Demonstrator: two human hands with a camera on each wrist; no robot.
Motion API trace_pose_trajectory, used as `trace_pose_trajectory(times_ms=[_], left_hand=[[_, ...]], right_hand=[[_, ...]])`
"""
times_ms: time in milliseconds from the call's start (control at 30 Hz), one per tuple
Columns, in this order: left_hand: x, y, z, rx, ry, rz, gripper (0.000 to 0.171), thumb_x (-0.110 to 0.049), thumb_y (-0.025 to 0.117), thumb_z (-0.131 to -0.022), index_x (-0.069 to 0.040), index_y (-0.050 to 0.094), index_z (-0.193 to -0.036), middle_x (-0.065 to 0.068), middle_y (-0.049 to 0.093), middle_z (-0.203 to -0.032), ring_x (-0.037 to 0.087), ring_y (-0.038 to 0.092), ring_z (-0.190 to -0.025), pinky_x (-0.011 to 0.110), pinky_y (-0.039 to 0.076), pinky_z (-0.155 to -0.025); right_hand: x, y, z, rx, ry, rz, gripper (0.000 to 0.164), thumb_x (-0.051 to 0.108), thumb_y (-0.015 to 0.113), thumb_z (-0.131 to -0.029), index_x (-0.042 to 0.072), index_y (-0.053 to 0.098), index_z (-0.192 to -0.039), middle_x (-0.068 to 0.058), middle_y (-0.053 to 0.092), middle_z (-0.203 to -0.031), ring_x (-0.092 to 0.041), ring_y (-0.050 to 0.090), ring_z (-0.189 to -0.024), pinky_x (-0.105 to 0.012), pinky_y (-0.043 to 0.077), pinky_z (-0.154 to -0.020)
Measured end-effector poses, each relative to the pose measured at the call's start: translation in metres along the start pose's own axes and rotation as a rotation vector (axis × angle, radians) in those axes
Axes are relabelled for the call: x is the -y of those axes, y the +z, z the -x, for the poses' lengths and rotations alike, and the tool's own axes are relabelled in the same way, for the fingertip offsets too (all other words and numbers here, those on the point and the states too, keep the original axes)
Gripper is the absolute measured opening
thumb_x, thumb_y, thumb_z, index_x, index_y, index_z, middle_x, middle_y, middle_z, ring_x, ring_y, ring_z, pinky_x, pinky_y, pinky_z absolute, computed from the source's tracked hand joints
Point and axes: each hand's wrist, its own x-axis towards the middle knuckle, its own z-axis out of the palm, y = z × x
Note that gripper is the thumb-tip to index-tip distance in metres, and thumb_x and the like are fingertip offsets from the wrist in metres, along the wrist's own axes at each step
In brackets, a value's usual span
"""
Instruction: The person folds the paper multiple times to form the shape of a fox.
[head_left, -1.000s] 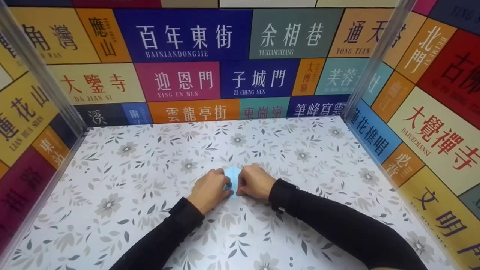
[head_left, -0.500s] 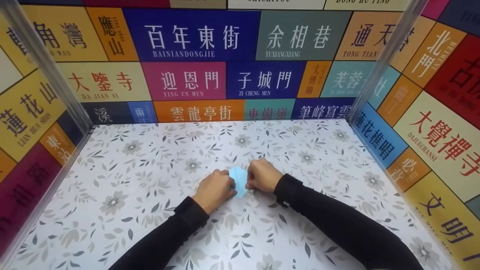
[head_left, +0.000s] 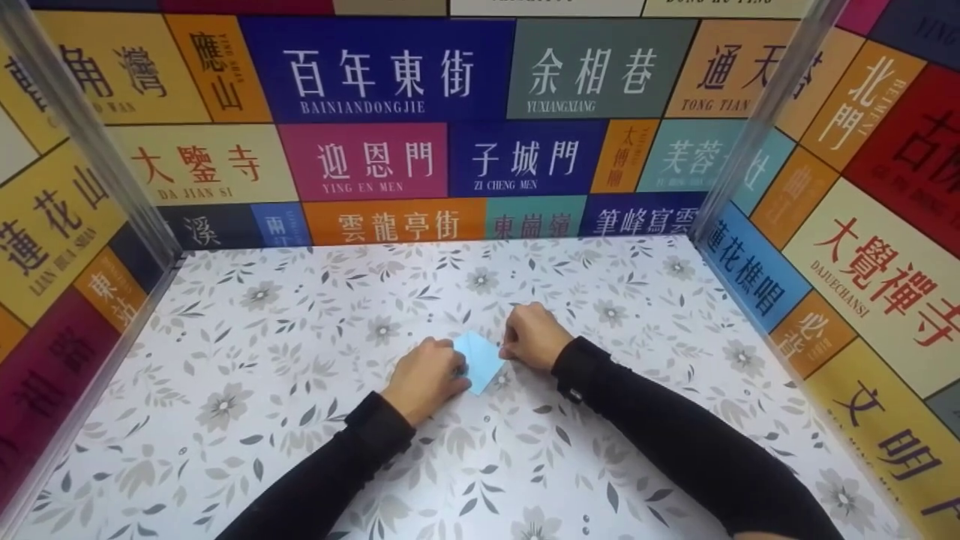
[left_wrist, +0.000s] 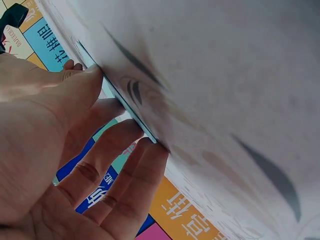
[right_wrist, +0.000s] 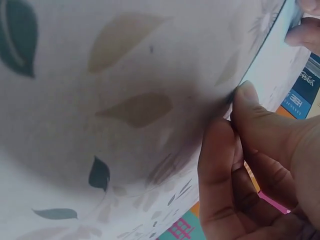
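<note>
A small light blue sheet of paper (head_left: 481,361) lies on the patterned tabletop, a crease line showing near its upper left. Its left part is under my left hand (head_left: 426,379), whose thumb and fingertips press on it, set apart from each other. In the left wrist view the paper (left_wrist: 125,107) appears edge-on beneath the left hand's slightly bent fingers (left_wrist: 137,165). My right hand (head_left: 536,336) pinches the right corner between thumb and forefinger. The right wrist view shows the right thumb (right_wrist: 247,95) on the edge of the paper (right_wrist: 267,67), with the other fingers curled below.
The tabletop (head_left: 315,420) carries a grey and beige flower and leaf print. Behind it stands a wall (head_left: 375,71) of coloured panels with Chinese lettering, with similar side walls (head_left: 847,277) left and right. Clear strips (head_left: 739,150) run up the corners.
My right hand has moved away from the left, up and to the right, drawing the paper's corner with it. The paper has opened out wider. My left hand stays at the left side.
</note>
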Motion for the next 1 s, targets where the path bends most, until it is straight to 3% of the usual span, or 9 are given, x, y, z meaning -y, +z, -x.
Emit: trace_pose_trajectory(times_ms=[233, 467, 500, 567, 700, 733, 1000], left_hand=[[0.001, -0.002, 0.001, -0.002, -0.023, -0.010, 0.018, -0.022, 0.097, -0.093, -0.008, 0.085, -0.094, 0.008, 0.072, -0.093, 0.034, 0.069, -0.089, 0.053, 0.063, -0.076], [0.002, -0.003, -0.002, -0.016, -0.027, 0.022, 0.018, -0.021, 0.098, -0.091, -0.008, 0.088, -0.096, 0.009, 0.072, -0.093, 0.037, 0.072, -0.091, 0.055, 0.065, -0.076], [0.014, 0.007, -0.005, -0.032, -0.007, 0.030, 0.019, -0.025, 0.099, -0.092, -0.010, 0.088, -0.096, 0.007, 0.072, -0.093, 0.034, 0.072, -0.090, 0.052, 0.065, -0.076], [0.016, 0.007, -0.005, -0.030, -0.009, 0.048, 0.018, -0.023, 0.099, -0.091, -0.010, 0.088, -0.096, 0.006, 0.072, -0.092, 0.033, 0.073, -0.089, 0.052, 0.065, -0.077], [0.020, 0.005, -0.005, -0.027, -0.020, 0.053, 0.015, -0.019, 0.099, -0.091, -0.010, 0.088, -0.096, 0.005, 0.073, -0.092, 0.029, 0.075, -0.088, 0.048, 0.066, -0.079], [0.010, -0.006, -0.002, -0.009, -0.043, 0.051, 0.014, -0.014, 0.099, -0.090, -0.008, 0.087, -0.096, 0.007, 0.074, -0.091, 0.030, 0.075, -0.087, 0.049, 0.066, -0.079], [0.020, -0.010, -0.011, 0.004, -0.087, 0.084, 0.022, -0.012, 0.100, -0.090, -0.011, 0.079, -0.083, 0.005, 0.075, -0.084, 0.024, 0.070, -0.077, 0.045, 0.062, -0.074]], right_hand=[[0.020, 0.004, 0.010, 0.012, -0.099, -0.041, 0.017, 0.018, 0.102, -0.089, 0.011, 0.088, -0.083, -0.001, 0.083, -0.075, -0.011, 0.069, -0.068, -0.031, 0.060, -0.072], [0.039, 0.013, 0.017, 0.039, -0.193, -0.039, 0.019, 0.019, 0.104, -0.084, 0.013, 0.087, -0.078, 0.000, 0.081, -0.071, -0.009, 0.064, -0.063, -0.028, 0.055, -0.067], [0.039, 0.014, 0.017, 0.042, -0.198, -0.036, 0.019, 0.018, 0.104, -0.084, 0.013, 0.087, -0.078, -0.001, 0.081, -0.071, -0.008, 0.064, -0.062, -0.026, 0.054, -0.067], [0.040, 0.016, 0.018, 0.036, -0.205, -0.030, 0.019, 0.015, 0.104, -0.084, 0.012, 0.087, -0.078, -0.002, 0.081, -0.070, -0.008, 0.064, -0.061, -0.024, 0.053, -0.065], [0.041, 0.019, 0.019, 0.032, -0.225, -0.031, 0.018, 0.012, 0.104, -0.083, 0.010, 0.087, -0.077, -0.003, 0.082, -0.070, -0.011, 0.066, -0.060, -0.022, 0.052, -0.062], [0.041, 0.019, 0.020, 0.034, -0.226, -0.029, 0.018, 0.012, 0.104, -0.083, 0.010, 0.087, -0.077, -0.003, 0.082, -0.070, -0.012, 0.067, -0.060, -0.022, 0.052, -0.062], [0.042, 0.019, 0.019, 0.045, -0.213, -0.003, 0.017, 0.012, 0.103, -0.084, 0.009, 0.087, -0.078, -0.003, 0.082, -0.071, -0.016, 0.070, -0.061, -0.026, 0.056, -0.063]])
